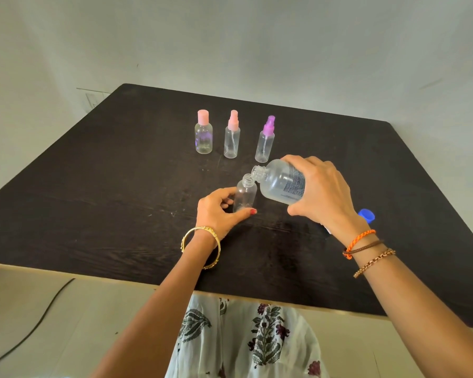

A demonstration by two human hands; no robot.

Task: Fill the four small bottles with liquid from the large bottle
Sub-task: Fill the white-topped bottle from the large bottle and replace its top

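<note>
My right hand (321, 190) grips the large clear bottle (280, 182), uncapped and tipped to the left, its mouth just above the neck of a small open bottle (245, 195). My left hand (220, 211) holds that small bottle upright on the dark table (107, 200), thumb and fingers round its lower part. Three more small clear bottles stand in a row behind: one with a pink flip cap (203, 136), one with a pink spray top (232, 137), one with a purple spray top (265, 140).
A blue cap (367, 215) lies on the table to the right of my right wrist. A black cable (38, 320) runs over the floor at the lower left. A pale wall rises behind the table's far edge.
</note>
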